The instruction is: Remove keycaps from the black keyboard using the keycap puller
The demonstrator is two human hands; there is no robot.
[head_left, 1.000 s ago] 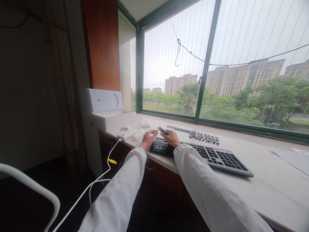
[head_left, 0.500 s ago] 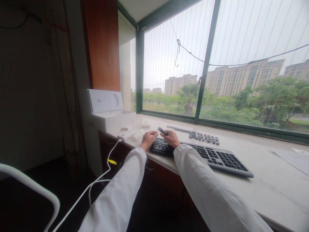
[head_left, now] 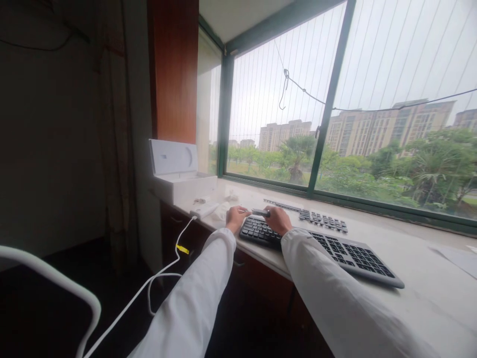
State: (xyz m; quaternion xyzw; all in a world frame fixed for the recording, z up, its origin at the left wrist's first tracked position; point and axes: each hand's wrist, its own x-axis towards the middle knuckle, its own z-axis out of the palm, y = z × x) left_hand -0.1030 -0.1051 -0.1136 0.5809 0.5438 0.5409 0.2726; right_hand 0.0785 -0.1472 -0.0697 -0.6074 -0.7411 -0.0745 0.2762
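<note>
A black keyboard [head_left: 348, 251] lies along the counter; keycaps remain on its left part, while key sockets are bare on its right part. My right hand [head_left: 278, 219] is closed around a slim dark tool [head_left: 260, 213], held nearly level above the keyboard's left part, its tip pointing at my left hand. I cannot make out the tool's kind. My left hand [head_left: 236, 218] is pinched beside that tip, at the keyboard's left end; what sits between its fingers is too small to name. Behind the keyboard, loose black keycaps [head_left: 323, 220] lie in rows.
An open white box [head_left: 185, 188] stands at the counter's left end. Near it lie a white power strip [head_left: 203, 211] with a hanging cable [head_left: 178, 257] and some crumpled white material [head_left: 222, 211]. Paper [head_left: 456, 258] rests at the right. Windows [head_left: 276, 149] border the back.
The dark tool has swung from tilted upward to nearly level, its tip now by my left fingers. The whole view has shifted, so the scene sits slightly farther right and lower.
</note>
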